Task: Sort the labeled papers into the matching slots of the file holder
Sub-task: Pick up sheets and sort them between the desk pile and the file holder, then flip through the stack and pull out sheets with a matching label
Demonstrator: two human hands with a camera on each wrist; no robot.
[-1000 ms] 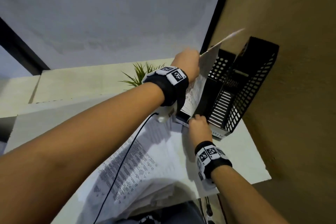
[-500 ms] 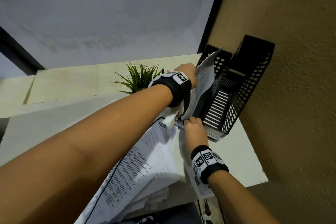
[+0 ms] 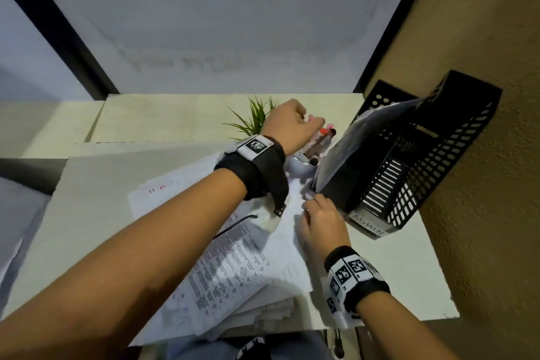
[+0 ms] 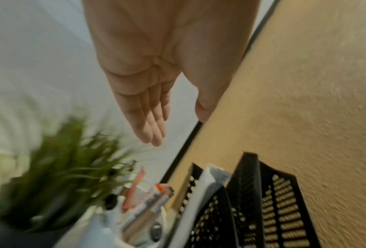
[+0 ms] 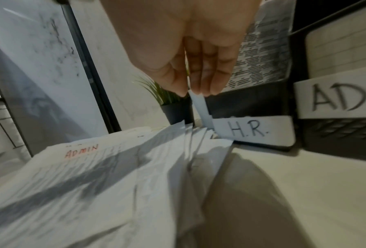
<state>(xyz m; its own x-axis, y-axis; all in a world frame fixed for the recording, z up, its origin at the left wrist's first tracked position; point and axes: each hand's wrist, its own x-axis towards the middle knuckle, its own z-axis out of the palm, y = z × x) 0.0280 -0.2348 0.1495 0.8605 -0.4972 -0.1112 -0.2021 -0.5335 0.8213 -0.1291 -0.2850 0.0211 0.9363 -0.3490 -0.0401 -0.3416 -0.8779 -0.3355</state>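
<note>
The black mesh file holder (image 3: 438,155) stands at the table's right, against the wall. A printed sheet (image 3: 365,131) leans in its left slot, labelled H.R. (image 5: 250,131); the slot beside it reads ADMIN (image 3: 368,225). My left hand (image 3: 292,123) hovers over the pen cup, left of the sheet, fingers straight and empty (image 4: 178,129). My right hand (image 3: 318,213) is at the holder's front left corner, thumb and fingertips pinching the white label strip (image 5: 195,102) there. A loose stack of papers (image 3: 248,266) lies in front of me, its top sheet marked ADMIN (image 5: 81,148) in red.
A white cup of pens (image 3: 315,143) and a small green plant (image 3: 254,120) stand just left of the holder. A rough tan wall (image 3: 482,38) runs close along the right. Bare white table (image 3: 409,286) shows to the right of the stack.
My left hand lowered the sheet into the holder's left slot, let it go and drew back to the left. The right hand stayed at the holder's front corner.
</note>
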